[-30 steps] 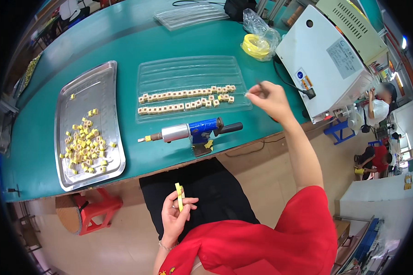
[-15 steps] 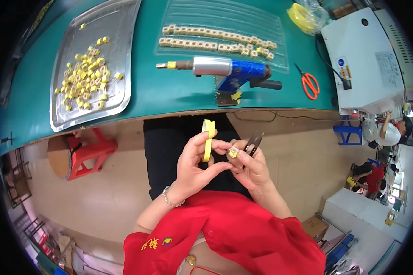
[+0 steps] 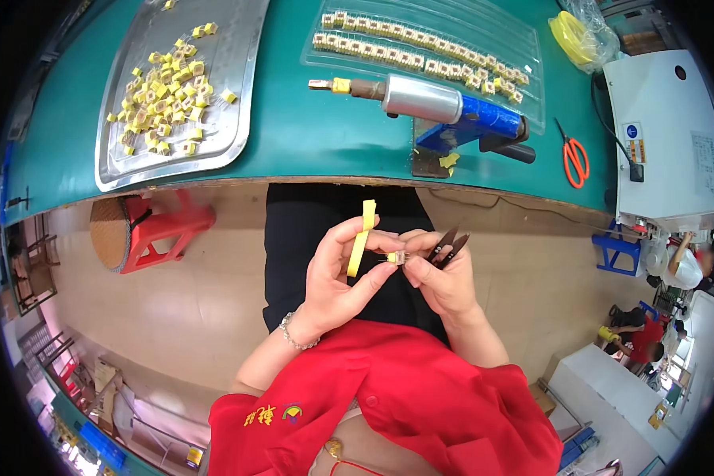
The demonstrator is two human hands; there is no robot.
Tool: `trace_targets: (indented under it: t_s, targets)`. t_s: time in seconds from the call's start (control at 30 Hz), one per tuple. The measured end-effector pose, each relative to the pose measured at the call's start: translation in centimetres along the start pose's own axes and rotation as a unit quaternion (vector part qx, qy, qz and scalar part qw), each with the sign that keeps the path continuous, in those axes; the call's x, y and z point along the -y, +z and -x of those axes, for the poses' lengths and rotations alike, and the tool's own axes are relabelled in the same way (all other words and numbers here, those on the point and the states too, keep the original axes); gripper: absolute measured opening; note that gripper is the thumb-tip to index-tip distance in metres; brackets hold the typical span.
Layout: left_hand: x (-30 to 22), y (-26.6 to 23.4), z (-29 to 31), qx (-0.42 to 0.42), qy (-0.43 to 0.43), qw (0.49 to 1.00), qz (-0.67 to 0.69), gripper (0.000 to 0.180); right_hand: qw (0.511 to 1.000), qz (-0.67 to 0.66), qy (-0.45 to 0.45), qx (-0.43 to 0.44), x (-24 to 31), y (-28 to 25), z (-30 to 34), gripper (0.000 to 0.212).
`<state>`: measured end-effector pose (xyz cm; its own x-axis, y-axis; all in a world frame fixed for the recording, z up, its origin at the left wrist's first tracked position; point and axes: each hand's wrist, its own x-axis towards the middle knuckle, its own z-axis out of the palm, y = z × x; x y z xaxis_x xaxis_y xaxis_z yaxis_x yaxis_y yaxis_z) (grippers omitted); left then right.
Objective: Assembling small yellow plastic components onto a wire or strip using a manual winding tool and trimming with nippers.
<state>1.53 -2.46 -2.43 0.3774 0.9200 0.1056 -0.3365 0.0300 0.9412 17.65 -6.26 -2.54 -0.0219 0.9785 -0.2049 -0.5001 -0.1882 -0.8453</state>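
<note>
My left hand (image 3: pixel 337 266) has a ring of yellow tape (image 3: pixel 359 246) hooked over its fingers, while its thumb and fingertips close in on a small wire-pinned coil (image 3: pixel 397 258) wrapped in yellow. The coil lies between both hands' fingertips over my lap, its thin pins pointing sideways. My right hand (image 3: pixel 446 282) pinches the coil's right side with thumb and forefinger. Dark thread snips (image 3: pixel 450 247) are tucked in that same hand, their blades pointing up and away from the coil.
On the green table (image 3: pixel 293 135) lies a metal tray (image 3: pixel 242 119) of loose yellow coils. A clear plastic tray (image 3: pixel 535 115) holds rows of coils. A blue-and-silver winding tool (image 3: pixel 484 115) stands before it. Orange-handled scissors (image 3: pixel 575 163) lie right, beside a white machine (image 3: pixel 666 135).
The coil has been turned between my fingertips, so its pins now show sideways. The tape ring tilts more. The view has shifted, putting the table's things higher and further right.
</note>
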Motion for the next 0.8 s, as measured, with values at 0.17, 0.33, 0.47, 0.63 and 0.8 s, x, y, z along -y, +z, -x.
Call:
trace_targets:
  t_s: [0.17,0.33,0.47,0.63,0.8]
  targets:
    - [0.1,-0.3,0.1,0.008,0.007,1.0,-0.008,0.052,0.992,-0.109,0.067,-0.013,-0.2,0.4,0.2,0.014]
    - [-0.2,-0.2,0.2,0.021,-0.015,1.0,0.017,0.048,0.999,-0.033,0.022,0.002,0.7,-0.1,0.0,0.013]
    - [0.0,-0.7,0.7,0.035,-0.007,0.999,-0.008,0.048,0.999,0.041,-0.003,0.021,1.2,-0.3,-0.2,0.014]
    - [-0.5,-1.0,0.9,0.045,-0.028,0.999,0.005,0.049,0.994,0.1,-0.002,0.049,2.2,-0.2,-0.4,0.016]
    - [-0.3,-1.6,1.0,0.057,-0.041,0.997,0.013,0.05,0.987,0.144,-0.004,0.065,2.6,0.0,-0.9,0.016]
